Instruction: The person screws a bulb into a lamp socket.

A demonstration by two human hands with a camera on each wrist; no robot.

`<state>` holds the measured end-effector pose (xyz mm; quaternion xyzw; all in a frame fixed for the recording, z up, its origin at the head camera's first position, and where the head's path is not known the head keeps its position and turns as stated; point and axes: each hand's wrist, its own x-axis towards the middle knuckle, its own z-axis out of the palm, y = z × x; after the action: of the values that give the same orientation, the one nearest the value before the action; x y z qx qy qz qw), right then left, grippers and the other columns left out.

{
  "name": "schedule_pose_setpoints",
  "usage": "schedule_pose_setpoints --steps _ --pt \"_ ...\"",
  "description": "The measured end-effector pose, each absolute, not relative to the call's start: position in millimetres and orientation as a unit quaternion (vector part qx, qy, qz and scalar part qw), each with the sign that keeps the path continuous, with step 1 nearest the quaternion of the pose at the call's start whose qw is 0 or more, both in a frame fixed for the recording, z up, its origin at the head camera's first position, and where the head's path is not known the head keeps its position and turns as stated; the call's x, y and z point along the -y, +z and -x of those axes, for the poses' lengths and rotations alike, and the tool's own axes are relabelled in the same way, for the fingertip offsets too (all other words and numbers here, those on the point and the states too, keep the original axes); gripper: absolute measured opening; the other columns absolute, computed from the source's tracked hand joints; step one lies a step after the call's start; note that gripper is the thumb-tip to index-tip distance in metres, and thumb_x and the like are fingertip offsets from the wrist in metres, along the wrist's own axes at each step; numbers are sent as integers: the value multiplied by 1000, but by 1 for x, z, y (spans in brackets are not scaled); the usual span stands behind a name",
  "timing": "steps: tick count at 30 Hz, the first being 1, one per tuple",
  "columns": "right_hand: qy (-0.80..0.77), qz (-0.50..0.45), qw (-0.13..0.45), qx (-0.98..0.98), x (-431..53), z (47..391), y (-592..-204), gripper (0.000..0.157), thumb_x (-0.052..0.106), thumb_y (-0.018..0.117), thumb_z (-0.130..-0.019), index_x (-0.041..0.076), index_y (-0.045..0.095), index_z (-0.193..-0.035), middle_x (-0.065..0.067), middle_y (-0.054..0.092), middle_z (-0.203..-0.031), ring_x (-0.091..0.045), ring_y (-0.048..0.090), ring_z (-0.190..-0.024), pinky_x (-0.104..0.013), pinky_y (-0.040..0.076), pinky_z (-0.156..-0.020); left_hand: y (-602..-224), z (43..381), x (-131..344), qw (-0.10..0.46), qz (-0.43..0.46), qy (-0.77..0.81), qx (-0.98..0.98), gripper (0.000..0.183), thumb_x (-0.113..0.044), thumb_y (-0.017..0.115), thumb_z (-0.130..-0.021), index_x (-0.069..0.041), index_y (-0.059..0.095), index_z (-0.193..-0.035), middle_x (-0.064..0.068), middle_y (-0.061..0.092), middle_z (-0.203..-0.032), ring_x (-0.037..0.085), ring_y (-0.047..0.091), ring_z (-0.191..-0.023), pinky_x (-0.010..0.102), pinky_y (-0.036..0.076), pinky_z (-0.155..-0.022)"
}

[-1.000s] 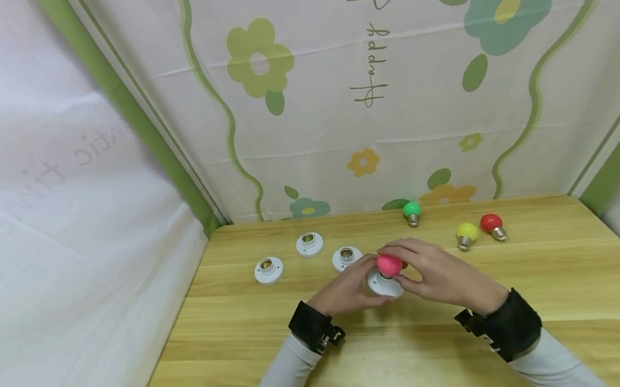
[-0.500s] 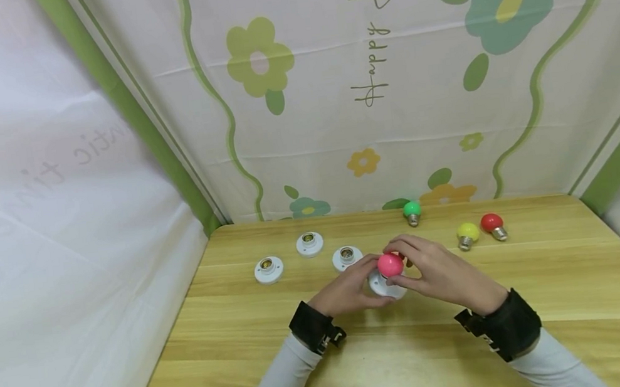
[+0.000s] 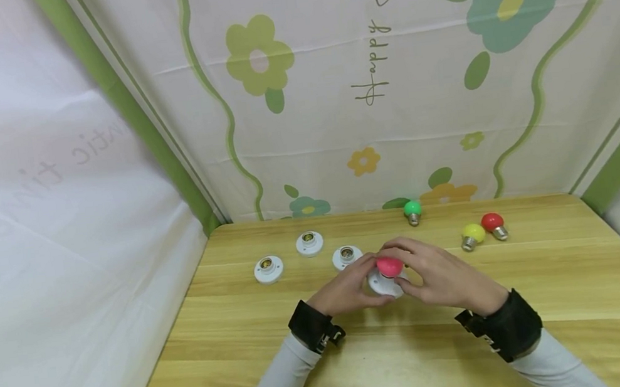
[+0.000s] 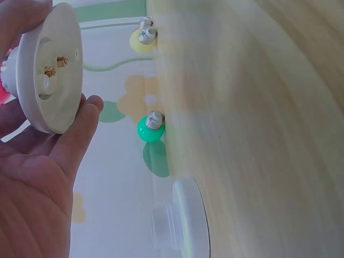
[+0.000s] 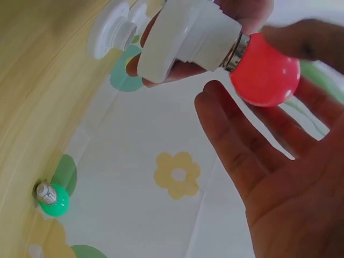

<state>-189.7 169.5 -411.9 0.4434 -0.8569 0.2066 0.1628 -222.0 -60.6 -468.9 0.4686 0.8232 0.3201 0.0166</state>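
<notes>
My left hand (image 3: 345,289) holds a round white lamp holder (image 3: 381,285) by its edge. The left wrist view shows the underside of this lamp holder (image 4: 64,94), with two brass screws, raised off the table. My right hand (image 3: 446,275) has its thumb and fingers around a pinkish-red light bulb (image 3: 389,266). Seen from the right wrist, the thumb lies on the bulb (image 5: 266,78) and a strip of its metal screw base shows at the mouth of the holder. How deep the base sits inside is hidden.
More white lamp holders stand to the left: a left one (image 3: 269,270), a back one (image 3: 309,244) and one (image 3: 346,257) beside my left hand. Green (image 3: 413,212), yellow (image 3: 473,234) and red (image 3: 493,224) bulbs lie along the back right of the wooden table (image 3: 363,371), before a fabric wall.
My right fingers have loosened and closed again around the red bulb. The left hand keeps its hold on the lamp holder. The yellow bulb has rolled slightly right, towards the other red bulb.
</notes>
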Motion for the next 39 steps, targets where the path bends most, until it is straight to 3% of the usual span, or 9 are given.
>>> schedule_pose_setpoints --steps 11,21,27,32,39 --pt "210 -434 173 859 -169 190 -410 46 23 75 -82 14 59 -124 2 57 -119 -11 56 -105 -33 55 -84 -468 221 60 9 -470 315 -824 70 -45 69 -86 -18 40 -143 -6 47 -137 3 43 -120 17 41 -100" --pt "213 -409 185 868 -168 189 -412 44 37 76 -81 14 60 -115 6 57 -107 -5 56 -93 -28 56 -76 -469 219 58 17 -469 316 -825 68 -46 70 -85 -17 43 -140 -5 47 -136 2 45 -117 14 42 -96" --pt "212 -407 182 870 -169 188 -411 57 48 72 -83 14 56 -126 1 53 -123 -10 56 -102 -32 56 -80 -466 218 58 21 -464 316 -827 68 -43 71 -85 -17 42 -141 -5 47 -137 2 45 -118 15 43 -96" --pt "221 -422 170 863 -170 186 -407 62 34 76 -81 13 52 -134 -3 49 -135 -17 50 -118 -39 52 -91 -465 218 58 17 -464 324 -824 69 -44 70 -86 -17 41 -142 -4 43 -140 4 43 -121 17 42 -98" --pt "218 -447 176 849 -169 185 -405 52 16 76 -79 8 57 -127 -3 54 -128 -16 48 -119 -39 51 -93 -466 219 59 7 -475 330 -816 71 -46 67 -87 -17 38 -145 -4 41 -141 4 42 -123 17 41 -100"
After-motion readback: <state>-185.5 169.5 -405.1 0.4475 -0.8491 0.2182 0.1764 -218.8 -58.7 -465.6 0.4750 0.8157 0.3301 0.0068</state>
